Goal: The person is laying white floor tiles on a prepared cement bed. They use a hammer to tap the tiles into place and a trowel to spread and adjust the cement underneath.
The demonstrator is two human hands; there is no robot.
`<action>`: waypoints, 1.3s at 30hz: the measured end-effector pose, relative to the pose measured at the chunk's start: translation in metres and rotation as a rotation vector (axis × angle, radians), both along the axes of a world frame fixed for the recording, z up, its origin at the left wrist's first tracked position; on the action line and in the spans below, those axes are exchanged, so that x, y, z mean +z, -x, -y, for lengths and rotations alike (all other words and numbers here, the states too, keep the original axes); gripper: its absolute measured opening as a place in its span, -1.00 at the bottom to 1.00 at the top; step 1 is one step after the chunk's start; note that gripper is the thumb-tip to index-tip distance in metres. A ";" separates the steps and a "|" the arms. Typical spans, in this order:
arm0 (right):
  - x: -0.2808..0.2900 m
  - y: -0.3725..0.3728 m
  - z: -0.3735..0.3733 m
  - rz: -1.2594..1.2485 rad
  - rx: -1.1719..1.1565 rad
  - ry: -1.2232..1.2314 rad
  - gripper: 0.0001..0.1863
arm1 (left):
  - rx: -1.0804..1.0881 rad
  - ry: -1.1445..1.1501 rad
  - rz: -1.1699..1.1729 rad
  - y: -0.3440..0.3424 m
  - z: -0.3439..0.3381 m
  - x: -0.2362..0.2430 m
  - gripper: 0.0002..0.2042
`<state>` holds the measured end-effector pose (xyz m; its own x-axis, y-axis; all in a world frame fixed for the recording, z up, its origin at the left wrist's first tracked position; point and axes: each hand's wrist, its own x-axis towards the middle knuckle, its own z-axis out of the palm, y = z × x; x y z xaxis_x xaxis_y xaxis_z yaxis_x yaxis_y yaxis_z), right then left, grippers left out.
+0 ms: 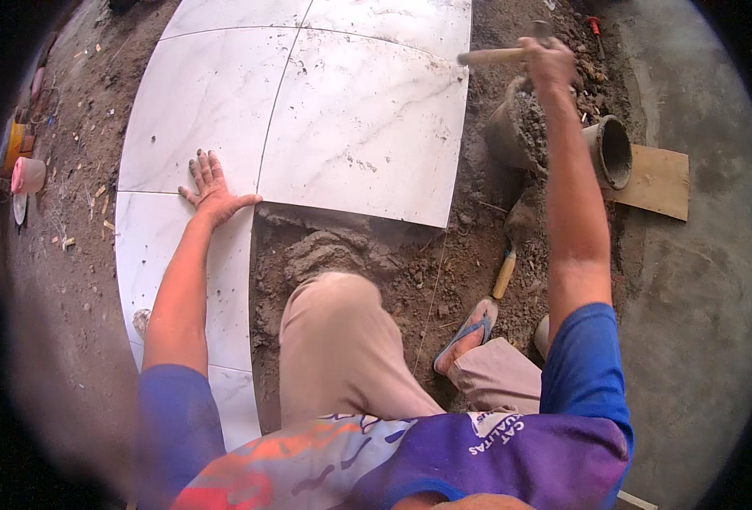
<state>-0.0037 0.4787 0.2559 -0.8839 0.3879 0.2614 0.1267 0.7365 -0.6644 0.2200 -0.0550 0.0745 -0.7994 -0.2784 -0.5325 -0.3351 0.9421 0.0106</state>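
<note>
My left hand point(212, 189) lies flat, fingers spread, on white marbled floor tiles point(180, 110) at their joint. My right hand point(547, 66) grips a hammer point(490, 57) near its head, the wooden handle pointing left, its butt end at the right edge of the upper tile point(363, 127); whether it touches is unclear. Grey mortar point(325, 251) and soil show below that tile, crossed by a thin string. A trowel point(505, 272) with a wooden handle lies beside my sandalled foot point(469, 336). A grey cylinder point(503, 127) holding mortar stands under my right arm.
A hollow grey cylinder point(599, 153) and a plywood board point(656, 183) sit at right, beside a grey concrete floor point(699, 314). A red-handled tool point(595, 30) lies at top right. A pink container point(28, 174) and a yellow container point(12, 144) stand on dirt at left.
</note>
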 end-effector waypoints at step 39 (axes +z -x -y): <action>0.008 -0.008 0.088 0.087 0.278 0.230 -0.80 | 0.034 -0.026 0.000 -0.006 0.004 0.011 0.53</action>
<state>0.0040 0.3906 0.2641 -0.9789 0.1693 0.1144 0.0059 0.5833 -0.8122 0.2262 -0.0586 0.0853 -0.7893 -0.2918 -0.5402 -0.3674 0.9294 0.0348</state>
